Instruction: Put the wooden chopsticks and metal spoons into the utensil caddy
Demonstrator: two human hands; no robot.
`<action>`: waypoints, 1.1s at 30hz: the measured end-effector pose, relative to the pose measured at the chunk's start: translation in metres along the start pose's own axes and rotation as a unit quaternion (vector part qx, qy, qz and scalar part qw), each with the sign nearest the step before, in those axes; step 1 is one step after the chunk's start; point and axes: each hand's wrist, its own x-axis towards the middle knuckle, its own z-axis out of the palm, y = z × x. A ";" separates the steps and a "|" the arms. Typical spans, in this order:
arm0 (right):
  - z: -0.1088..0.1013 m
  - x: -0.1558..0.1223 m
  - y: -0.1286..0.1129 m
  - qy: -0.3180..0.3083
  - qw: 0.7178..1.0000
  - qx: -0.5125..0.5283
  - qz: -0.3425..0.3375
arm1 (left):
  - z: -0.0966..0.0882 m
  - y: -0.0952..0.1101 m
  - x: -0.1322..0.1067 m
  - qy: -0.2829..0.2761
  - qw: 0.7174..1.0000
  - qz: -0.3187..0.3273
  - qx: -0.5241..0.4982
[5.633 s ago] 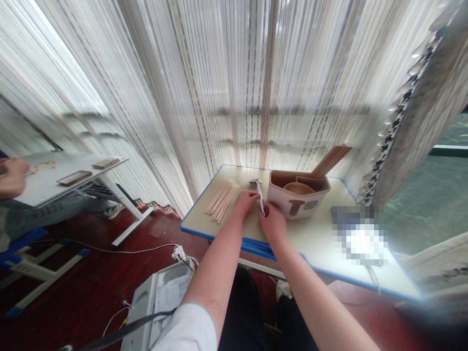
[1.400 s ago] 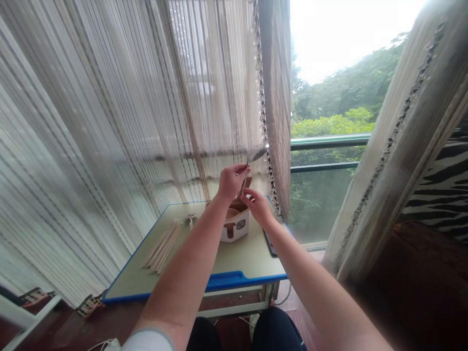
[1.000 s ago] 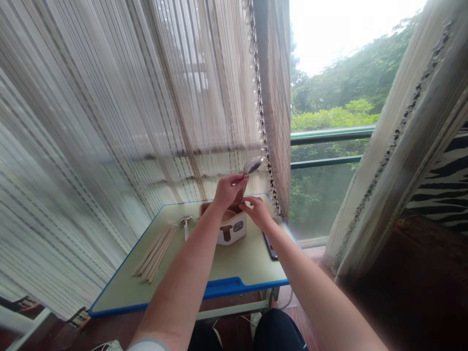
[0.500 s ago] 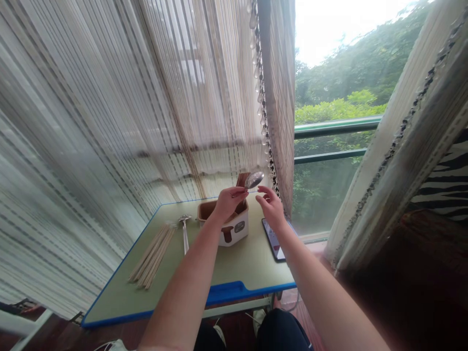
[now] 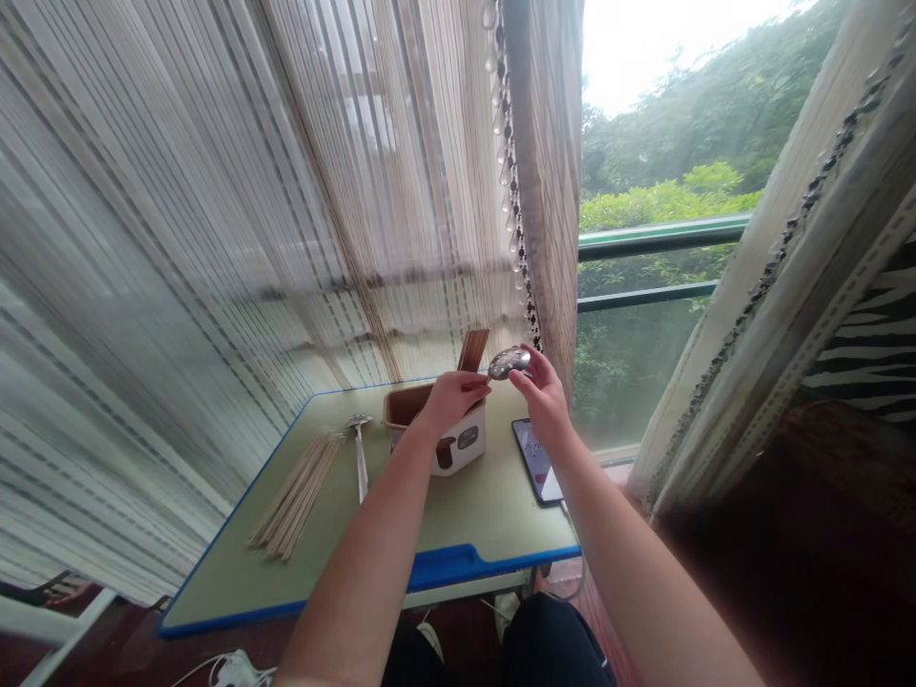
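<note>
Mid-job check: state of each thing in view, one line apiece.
Perforated spoon: held above the table
Left hand: closed just below the spoon's head
Right hand: at the spoon's head, grip unclear
Container: upright, open-topped
Brown sticks: slanting up from the container
Long-handled ladle: lying on the table
Pale sticks: lying side by side
Phone: face up, screen lit
Curtain: parted at right
</note>
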 end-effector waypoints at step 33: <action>0.018 -0.010 -0.009 0.029 0.998 -0.044 -0.030 | -0.062 -0.005 -0.062 0.337 0.941 -0.015 0.002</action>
